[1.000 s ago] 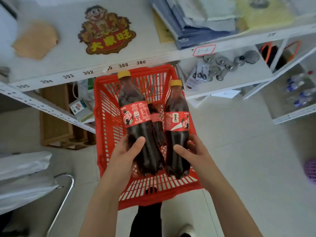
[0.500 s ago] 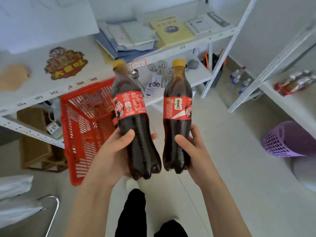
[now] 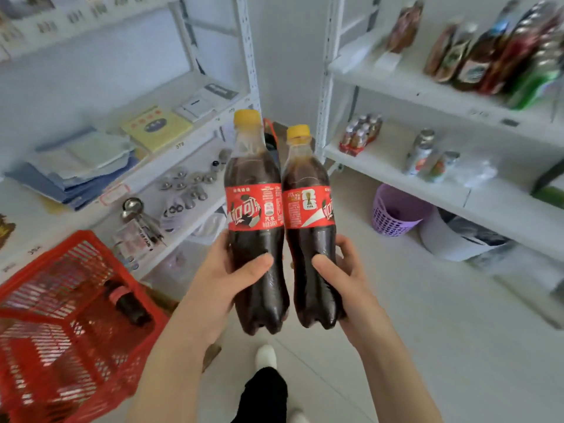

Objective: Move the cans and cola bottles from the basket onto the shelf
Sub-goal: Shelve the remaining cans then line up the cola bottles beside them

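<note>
My left hand (image 3: pixel 227 274) grips one cola bottle (image 3: pixel 254 209) with a yellow cap and red label, held upright in mid-air. My right hand (image 3: pixel 343 274) grips a second cola bottle (image 3: pixel 308 215) of the same kind, right beside the first. The red basket (image 3: pixel 39 334) sits at the lower left, and a third cola bottle (image 3: pixel 126 302) lies inside it. The white shelf (image 3: pixel 427 87) at the upper right carries several bottles and cans (image 3: pixel 500 53).
A purple basket (image 3: pixel 393 210) and a white bin (image 3: pixel 451 239) stand on the floor under the right shelf's lower board (image 3: pixel 396 178), which holds small bottles. The left rack (image 3: pixel 171 166) holds papers, booklets and metal parts. My foot (image 3: pixel 265 357) shows below the bottles.
Both bottles have been lifted out of the basket and carried rightward. The view has swung from the left rack toward the drinks shelf on the right; the basket now lies at the lower left.
</note>
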